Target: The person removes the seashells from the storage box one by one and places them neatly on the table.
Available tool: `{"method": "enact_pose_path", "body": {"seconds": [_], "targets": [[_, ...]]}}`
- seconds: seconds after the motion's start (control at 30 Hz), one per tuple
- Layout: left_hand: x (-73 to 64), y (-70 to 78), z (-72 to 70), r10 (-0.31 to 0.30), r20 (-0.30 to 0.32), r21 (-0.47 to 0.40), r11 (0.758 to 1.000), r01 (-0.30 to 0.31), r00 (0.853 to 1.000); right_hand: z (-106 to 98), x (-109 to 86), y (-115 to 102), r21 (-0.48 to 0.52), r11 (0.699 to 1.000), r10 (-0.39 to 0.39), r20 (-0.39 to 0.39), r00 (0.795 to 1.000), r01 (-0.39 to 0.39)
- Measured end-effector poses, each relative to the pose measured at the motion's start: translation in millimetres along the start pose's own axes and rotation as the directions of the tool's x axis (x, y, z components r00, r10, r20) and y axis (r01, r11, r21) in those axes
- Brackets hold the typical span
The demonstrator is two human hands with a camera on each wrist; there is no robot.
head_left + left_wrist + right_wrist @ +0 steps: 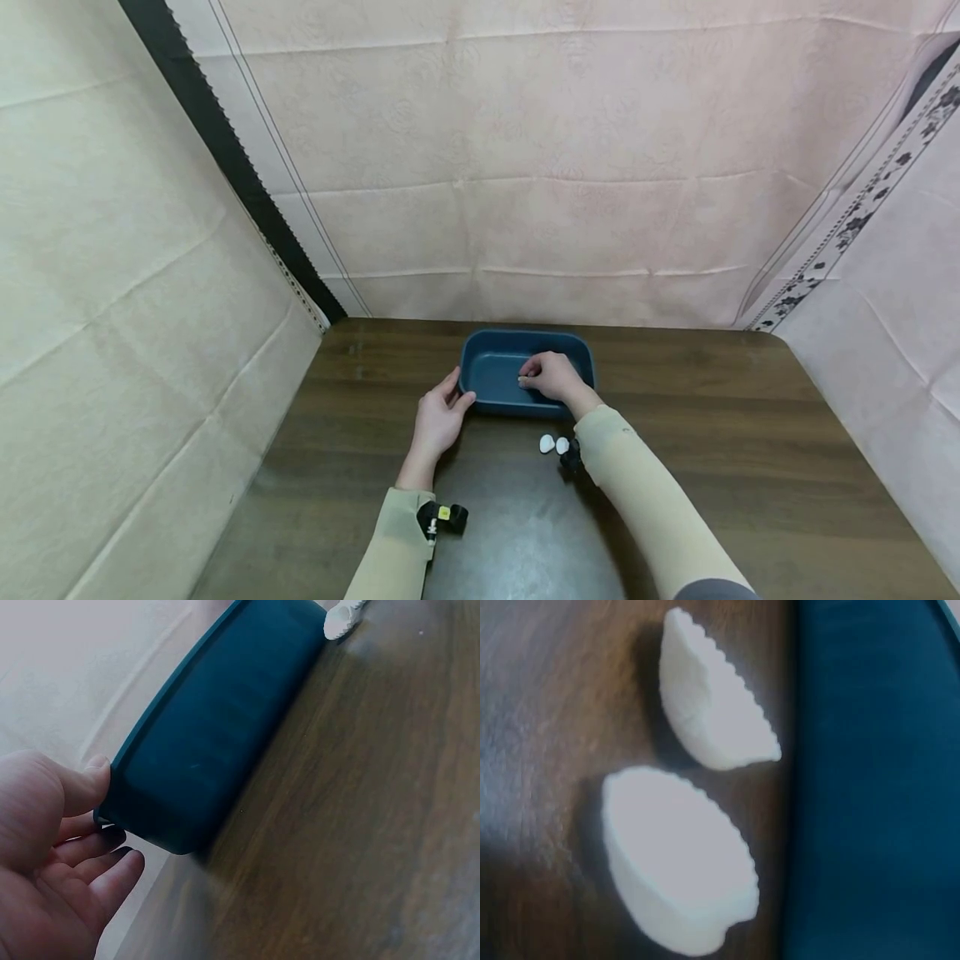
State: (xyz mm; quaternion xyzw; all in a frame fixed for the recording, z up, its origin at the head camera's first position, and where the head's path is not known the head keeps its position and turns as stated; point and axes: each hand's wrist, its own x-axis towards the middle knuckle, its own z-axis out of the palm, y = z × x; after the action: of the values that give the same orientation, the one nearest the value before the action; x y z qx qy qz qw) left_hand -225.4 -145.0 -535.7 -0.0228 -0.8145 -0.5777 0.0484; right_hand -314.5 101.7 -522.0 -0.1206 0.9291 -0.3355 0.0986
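Note:
A deep blue rectangular tray (pixel 491 407) sits on the wooden table. My left hand (pixel 438 417) grips its left end, thumb (pixel 94 776) against the rim and other fingers around the corner. Inside the tray, low over its floor, is my right hand (pixel 553 377) with fingers bent toward the thumb. A pale spot shows at those fingertips; whether it is a held thing or the thumb tip is unclear. Two white dumplings with crimped edges, one (pixel 712 694) and another (pixel 679 859), lie on the table just in front of the tray. The right wrist view does not show the right hand.
The brown table (pixel 720 433) ends just behind the tray. Pale cloth (pixel 562 167) hangs at the back and on both sides. A black wrist camera (pixel 452 517) is strapped to the left sleeve; another (pixel 572 460) hangs under the right forearm, beside the dumplings.

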Motion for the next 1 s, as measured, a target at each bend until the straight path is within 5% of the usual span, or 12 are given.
{"method": "enact_pose_path", "body": {"seconds": [0.5,1.0], "targets": [[-0.8,0.1,0.0,0.003,-0.006,0.013,1.000,-0.003,1.000,1.6,-0.1,1.9,-0.030,0.999,-0.026,-0.031,0.999,0.025],[2.1,-0.7,0.3,-0.014,-0.002,0.010,1.000,0.014,1.000,-1.7,-0.4,2.4,-0.038,0.998,-0.055,0.032,0.998,0.057]]}}
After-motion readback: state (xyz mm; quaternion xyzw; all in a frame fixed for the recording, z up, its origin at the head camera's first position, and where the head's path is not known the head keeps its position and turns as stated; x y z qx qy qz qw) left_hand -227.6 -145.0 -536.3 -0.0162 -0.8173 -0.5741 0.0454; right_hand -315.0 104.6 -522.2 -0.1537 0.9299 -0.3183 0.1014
